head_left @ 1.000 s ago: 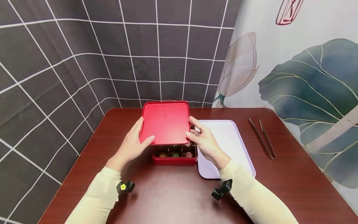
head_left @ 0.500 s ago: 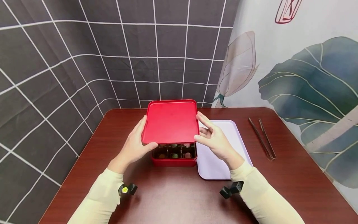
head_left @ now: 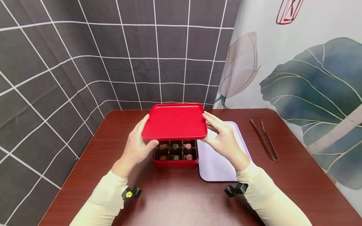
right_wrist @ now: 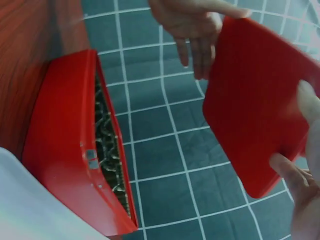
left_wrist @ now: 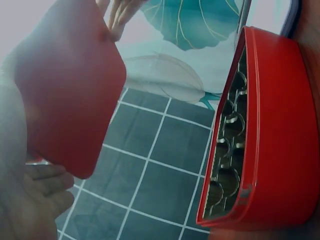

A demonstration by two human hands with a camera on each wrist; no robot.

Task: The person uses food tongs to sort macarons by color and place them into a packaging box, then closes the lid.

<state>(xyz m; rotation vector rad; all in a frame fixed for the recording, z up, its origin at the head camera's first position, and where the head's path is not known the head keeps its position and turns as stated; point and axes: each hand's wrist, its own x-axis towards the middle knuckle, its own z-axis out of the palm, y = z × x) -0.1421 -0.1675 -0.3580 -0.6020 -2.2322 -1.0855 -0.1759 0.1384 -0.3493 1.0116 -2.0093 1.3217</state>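
In the head view, both hands hold a square red lid (head_left: 176,122) raised over the back part of a red box (head_left: 175,164). My left hand (head_left: 135,147) is at the lid's left edge, thumb near its front left corner. The right hand (head_left: 224,141) grips the right edge; in the right wrist view its fingers (right_wrist: 290,172) lie against the lid (right_wrist: 260,100). Below, the box's front compartments show small round sweets (head_left: 189,157) in brown, green and pink, apparently macarons. The lid hides the back of the box.
A pale lilac tray (head_left: 215,169) lies right beside the box, partly under the right hand and forearm. Farther right are metal tongs (head_left: 267,142), their tips pointing away. A dark gridded cloth (head_left: 172,69) hangs behind the brown table (head_left: 175,201).
The lid has shifted to the right and tilted flatter, with both hands still on it. More of the box's front rows of sweets now shows under its near edge.
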